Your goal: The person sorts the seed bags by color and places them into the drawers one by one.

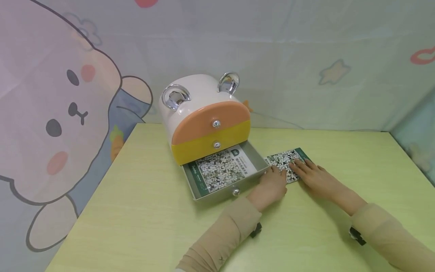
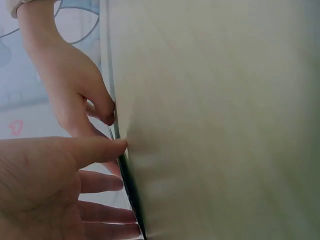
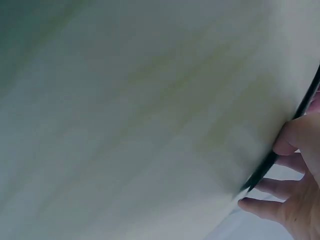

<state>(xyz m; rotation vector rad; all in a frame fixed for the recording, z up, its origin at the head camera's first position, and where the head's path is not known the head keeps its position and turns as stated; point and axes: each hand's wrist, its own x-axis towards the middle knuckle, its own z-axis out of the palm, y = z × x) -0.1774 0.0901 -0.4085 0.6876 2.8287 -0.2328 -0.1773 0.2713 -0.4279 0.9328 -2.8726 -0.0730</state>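
Note:
A flat flower-seed packet, printed with white blossoms and a green end band, lies on the table right of a small drawer cabinet. My left hand touches its left part, beside the drawer's corner. On its right part rests my right hand, fingers stretched across the print. In the left wrist view, the left thumb is at the near edge, with the fingers along the packet's dark side. The right wrist view has the right thumb against that dark edge, the fingers nearly straight.
The white cabinet has silver ears and orange and yellow drawers, both closed. Its grey-green bottom drawer is pulled out, holding a similar flower packet. A printed cloth hangs behind the pale yellow-green table.

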